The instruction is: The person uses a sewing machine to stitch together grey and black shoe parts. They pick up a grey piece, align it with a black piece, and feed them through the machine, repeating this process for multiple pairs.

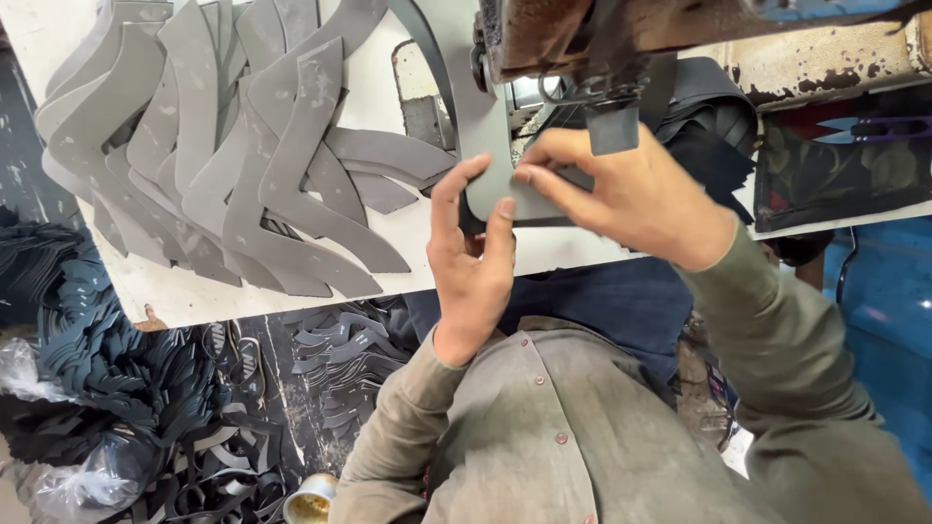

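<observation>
Hands meet on a grey cut piece (505,189) lying on the white table (194,291) under the sewing machine (602,44); left hand (471,262) pinches its near edge between thumb and fingers; right hand (621,189) presses flat on top, fingers closed on it (a fan of similar grey pieces (243,165) lies to the left); purple snips (874,128) rest well apart at right.

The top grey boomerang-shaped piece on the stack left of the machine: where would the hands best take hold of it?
Probably at the lower arm's free tip of the top grey piece, coming from the table's near edge. That end fans out past the stack and lies flat and uncovered, so fingers can pinch it. Its upper arm overlaps neighbours. Both the left hand and right hand are busy.
</observation>
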